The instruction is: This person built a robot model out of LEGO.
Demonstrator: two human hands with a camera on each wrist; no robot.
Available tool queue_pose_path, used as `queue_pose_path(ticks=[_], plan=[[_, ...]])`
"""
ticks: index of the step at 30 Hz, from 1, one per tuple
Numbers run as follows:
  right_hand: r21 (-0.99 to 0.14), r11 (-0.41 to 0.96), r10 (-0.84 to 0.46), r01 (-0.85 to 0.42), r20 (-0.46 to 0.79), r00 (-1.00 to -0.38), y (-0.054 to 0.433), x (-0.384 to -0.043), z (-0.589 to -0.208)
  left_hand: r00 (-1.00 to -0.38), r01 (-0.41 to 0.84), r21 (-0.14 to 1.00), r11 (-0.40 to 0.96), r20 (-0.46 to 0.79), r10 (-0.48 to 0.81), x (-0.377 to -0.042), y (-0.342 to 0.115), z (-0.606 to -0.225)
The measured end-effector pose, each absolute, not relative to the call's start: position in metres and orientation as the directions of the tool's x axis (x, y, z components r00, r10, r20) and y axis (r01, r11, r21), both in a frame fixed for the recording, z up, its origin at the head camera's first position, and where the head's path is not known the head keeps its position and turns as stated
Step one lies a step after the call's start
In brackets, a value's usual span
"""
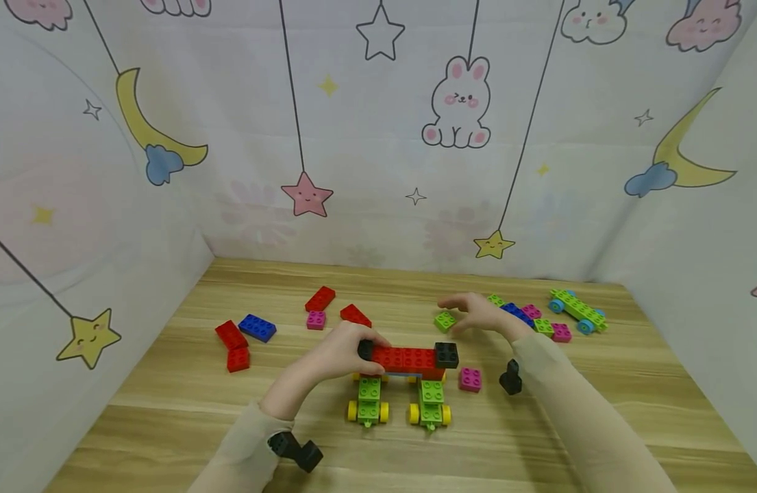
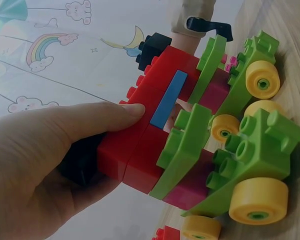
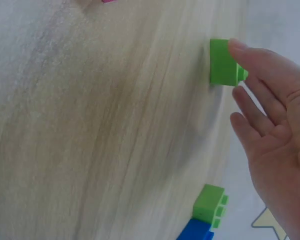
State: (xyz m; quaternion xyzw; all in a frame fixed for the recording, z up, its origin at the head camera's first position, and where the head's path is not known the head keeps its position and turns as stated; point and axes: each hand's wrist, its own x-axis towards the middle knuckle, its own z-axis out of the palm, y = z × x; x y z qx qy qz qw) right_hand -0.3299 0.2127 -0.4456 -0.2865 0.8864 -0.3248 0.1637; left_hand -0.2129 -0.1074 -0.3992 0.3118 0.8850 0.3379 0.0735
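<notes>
My left hand [image 1: 344,350] grips the left end of a brick build, thumb on its red bricks [image 1: 409,359] and fingers behind. A black brick [image 1: 446,355] tops the build's right end; another [image 1: 365,350] is partly covered by the left hand. Below are two green wheeled bases [image 1: 431,394] with yellow wheels [image 2: 259,200]. A flat blue piece [image 2: 169,100] shows under the red bricks in the left wrist view. My right hand [image 1: 481,316] reaches over the table with fingers spread around a small green brick [image 1: 444,321]; in the right wrist view its thumb overlaps the brick's edge.
Red bricks [image 1: 231,335], a blue brick [image 1: 257,328] and a pink brick [image 1: 316,320] lie at the left. Another pink brick [image 1: 470,379] lies beside the build. Beyond the right hand are several mixed bricks [image 1: 543,326] and a green blue-wheeled base [image 1: 578,310]. Printed cloth [image 1: 378,226] borders the table.
</notes>
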Motion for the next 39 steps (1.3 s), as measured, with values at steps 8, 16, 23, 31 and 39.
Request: queue_pose_path(ticks=[8, 16, 23, 31, 39], plan=[[-0.669, 0.634, -0.606, -0.388, -0.118, -0.787, 0.212, -0.332, -0.449, -0.791, 0.509, 0.641, 0.574, 0.086, 0.606, -0.213, -0.107, -0.398], [-0.643, 0.659, -0.581, -0.39, -0.106, -0.807, 0.212, -0.332, -0.453, -0.79, 0.513, 0.637, 0.575, 0.088, 0.607, -0.213, -0.107, -0.398], [-0.648, 0.669, -0.559, -0.363, -0.117, -0.821, 0.211, -0.33, -0.453, -0.787, 0.518, 0.634, 0.573, 0.091, 0.61, -0.213, -0.107, -0.398], [-0.653, 0.672, -0.534, -0.349, -0.1, -0.84, 0.213, -0.326, -0.455, -0.789, 0.513, 0.636, 0.577, 0.086, 0.608, -0.213, -0.107, -0.399], [-0.687, 0.636, -0.541, -0.351, -0.073, -0.838, 0.215, -0.32, -0.447, -0.79, 0.509, 0.639, 0.576, 0.083, 0.607, -0.213, -0.108, -0.399]])
